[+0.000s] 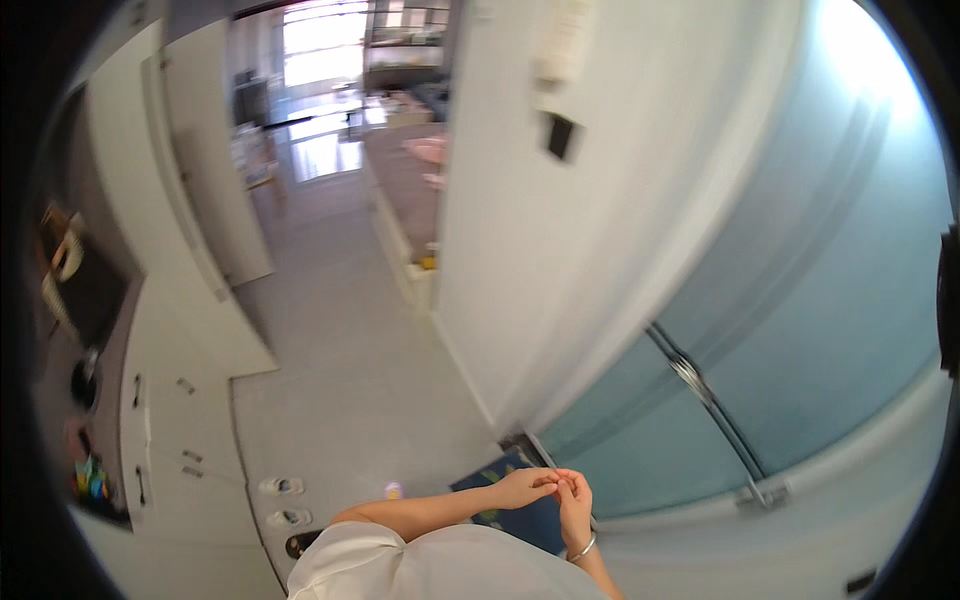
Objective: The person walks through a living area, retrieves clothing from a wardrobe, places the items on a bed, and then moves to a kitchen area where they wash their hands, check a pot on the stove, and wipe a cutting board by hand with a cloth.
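My left hand [528,487] and my right hand [573,500] meet in front of my white top [470,562], fingertips touching. Both are closed in a pinch; whatever they hold, if anything, is too small to make out. A silver bracelet [582,548] circles my right wrist. Below the hands lies a dark blue mat [528,522] with a lighter pattern, partly hidden by my forearms.
Right of me stands a bluish frosted-glass door [800,290] with a metal handle [700,385]. White cabinets [185,420] line the left, with pale shoes [290,518] on the floor beside them. A grey-floored passage [330,300] leads to a bright room.
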The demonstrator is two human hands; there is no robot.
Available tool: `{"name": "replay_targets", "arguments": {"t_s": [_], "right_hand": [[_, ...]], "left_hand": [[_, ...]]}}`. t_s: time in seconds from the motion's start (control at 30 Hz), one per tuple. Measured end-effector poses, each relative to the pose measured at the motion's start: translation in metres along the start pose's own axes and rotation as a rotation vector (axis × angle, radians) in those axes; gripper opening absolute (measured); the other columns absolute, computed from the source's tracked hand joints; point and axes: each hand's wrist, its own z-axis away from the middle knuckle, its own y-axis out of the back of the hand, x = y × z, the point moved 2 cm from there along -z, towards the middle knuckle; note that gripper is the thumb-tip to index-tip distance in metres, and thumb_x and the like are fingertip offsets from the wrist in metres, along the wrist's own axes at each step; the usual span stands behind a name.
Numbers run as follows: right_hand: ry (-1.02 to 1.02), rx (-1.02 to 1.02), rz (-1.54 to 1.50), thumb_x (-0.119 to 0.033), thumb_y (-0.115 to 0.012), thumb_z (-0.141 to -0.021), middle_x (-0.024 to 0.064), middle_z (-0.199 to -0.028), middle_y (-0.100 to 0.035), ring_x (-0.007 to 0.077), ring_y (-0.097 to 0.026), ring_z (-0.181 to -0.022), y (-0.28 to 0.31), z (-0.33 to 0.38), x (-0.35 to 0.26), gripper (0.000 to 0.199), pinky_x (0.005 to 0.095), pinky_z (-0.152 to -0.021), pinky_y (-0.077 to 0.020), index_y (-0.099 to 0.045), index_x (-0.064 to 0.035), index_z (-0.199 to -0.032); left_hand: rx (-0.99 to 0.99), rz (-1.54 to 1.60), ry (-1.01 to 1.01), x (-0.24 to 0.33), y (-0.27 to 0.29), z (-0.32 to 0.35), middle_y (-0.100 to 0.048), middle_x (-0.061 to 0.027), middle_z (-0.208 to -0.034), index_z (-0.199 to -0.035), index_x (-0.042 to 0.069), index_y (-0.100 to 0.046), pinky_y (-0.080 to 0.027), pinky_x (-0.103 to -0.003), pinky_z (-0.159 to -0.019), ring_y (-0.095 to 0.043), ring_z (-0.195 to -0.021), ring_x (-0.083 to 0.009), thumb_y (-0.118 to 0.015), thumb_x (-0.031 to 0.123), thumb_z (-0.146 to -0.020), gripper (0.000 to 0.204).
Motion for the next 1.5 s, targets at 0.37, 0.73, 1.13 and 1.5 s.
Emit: {"name": "replay_targets", "arguments": {"t_s": [0.37,0.73,1.13,1.5], "right_hand": [[-0.158,-0.790,0.080,-0.012,-0.043,-0.088,0.0059,-0.096,-0.056,0.0125,-0.053,-0.088,-0.408,-0.201,0.120,0.021,0.0248,-0.078,-0.0432,-0.051,-0.0012,-0.104],[-0.042,-0.665,0.101,-0.009,-0.046,-0.084,0.0056,-0.098,-0.056,0.0127,-0.051,-0.093,-0.595,-0.477,0.185,0.019,0.0257,-0.082,-0.0404,-0.053,-0.0016,-0.100],[0.276,-0.238,0.078,-0.005,-0.045,-0.084,0.0047,-0.101,-0.056,0.0113,-0.052,-0.093,-0.713,-0.693,0.091,0.020,0.0251,-0.079,-0.0416,-0.051,-0.0034,-0.103],[0.939,1.278,0.548,-0.001,-0.049,-0.076,0.0118,-0.132,-0.032,0.0251,-0.031,-0.121,-0.550,-0.635,-0.073,0.053,0.0345,-0.096,-0.0278,-0.033,-0.0025,-0.126]], "left_hand": [[0.793,-0.056,0.040,0.003,0.399,0.132,-0.058,-0.0059,-0.095,-0.102,0.002,-0.054,-0.042,-0.027,-0.080,-0.054,-0.091,-0.0133,-0.051,0.015,-0.086,0.021],[0.888,0.050,0.012,-0.039,0.701,0.057,-0.058,-0.0081,-0.094,-0.100,-0.001,-0.054,-0.043,-0.025,-0.079,-0.055,-0.087,-0.0134,-0.051,0.008,-0.085,0.018],[0.618,-0.019,-0.033,0.012,0.957,-0.102,-0.060,-0.0084,-0.091,-0.098,0.000,-0.054,-0.043,-0.024,-0.077,-0.057,-0.086,-0.0129,-0.052,0.008,-0.084,0.016],[-0.203,-0.075,-0.136,0.075,0.954,-0.255,-0.059,-0.0102,-0.097,-0.106,0.000,-0.050,-0.042,-0.025,-0.079,-0.055,-0.089,-0.0140,-0.051,0.009,-0.085,0.023]]}}
